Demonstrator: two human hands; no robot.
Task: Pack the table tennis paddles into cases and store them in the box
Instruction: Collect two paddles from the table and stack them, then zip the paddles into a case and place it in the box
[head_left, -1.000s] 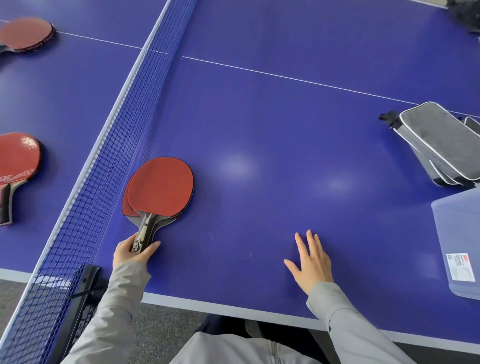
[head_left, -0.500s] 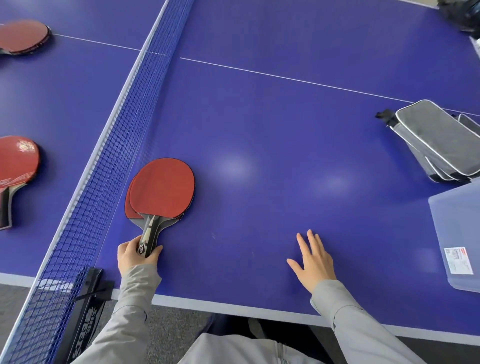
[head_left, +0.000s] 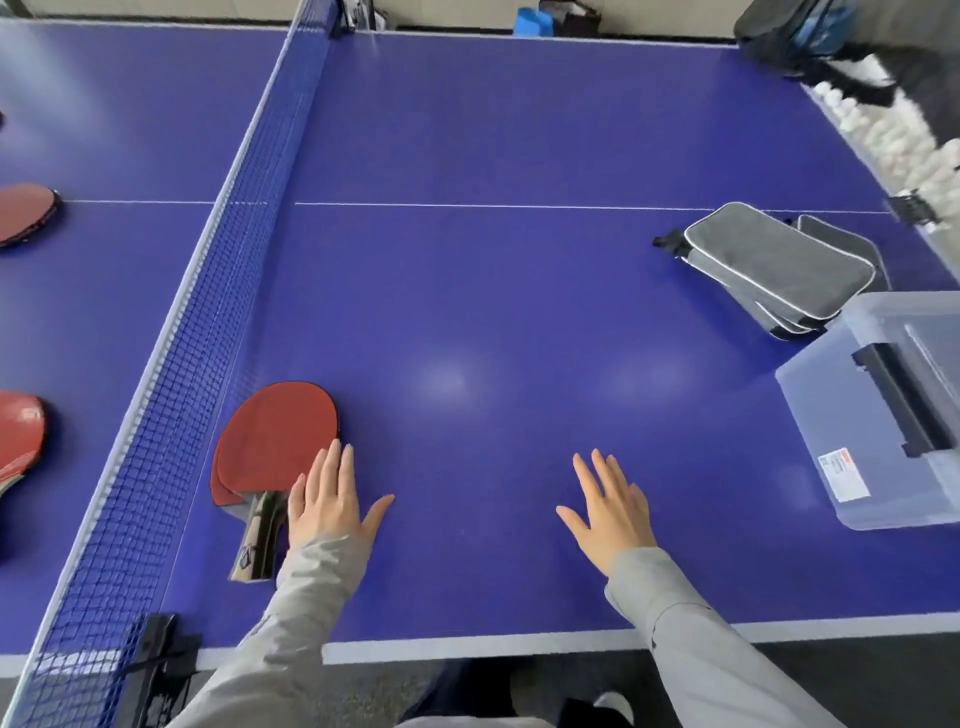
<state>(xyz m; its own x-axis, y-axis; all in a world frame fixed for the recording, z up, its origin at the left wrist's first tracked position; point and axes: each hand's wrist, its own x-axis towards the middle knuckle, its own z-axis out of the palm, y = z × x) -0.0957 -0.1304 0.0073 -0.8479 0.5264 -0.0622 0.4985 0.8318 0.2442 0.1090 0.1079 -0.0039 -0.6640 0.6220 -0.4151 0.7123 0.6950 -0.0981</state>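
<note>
Paddles: stacked red paddles (head_left: 275, 441) lie on the desk (head_left: 493, 312) by the net (head_left: 208, 291), handles toward me.
Left: my left hand (head_left: 327, 504) lies flat, fingers (head_left: 332, 462) straight and slightly apart, tips over the top blade's edge.
Right: my right hand (head_left: 610, 512) is flat on the desk, spread, empty.
Cases: grey cases (head_left: 779, 265) lie far right, beside the clear box (head_left: 810, 395).
Next: I'd curl round one handle, then fetch a case.

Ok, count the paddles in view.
4 at least: stacked pair by the left hand, far paddle and near paddle beyond the net; more may hide beneath.
</note>
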